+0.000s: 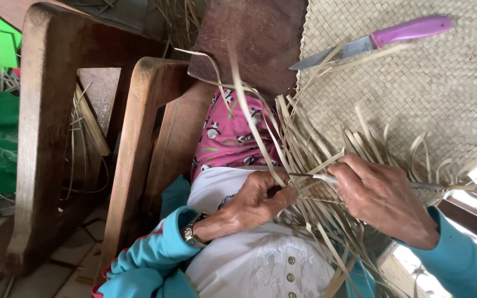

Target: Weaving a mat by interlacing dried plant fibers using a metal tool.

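Lap: white lace garment (249, 259) with small studs, nearest the camera, under both forearms in teal sleeves (150, 259), so the work rests close to the body.
Left hand (258, 201): fingers curled shut, pinching pale leaf strips (299, 160) where they meet; the grip seems to keep the loose ends taut and in order. A metal wristwatch (192, 232) sits on that wrist.
Right hand (385, 198): closed around a thin metal tool (310, 176) with a white shaft, its tip pointing at the pinched strips, just beside the left fingers.
Woven mat (443, 94): spread across the lap and upward, its unfinished fringe of strips fanning toward the hands, where the weaving edge lies.
Knife (376, 40): purple handle, lying flat on the finished mat, well apart from both hands but within reach.
Wooden chair (45, 138): to the left, dry strands caught in its frame.
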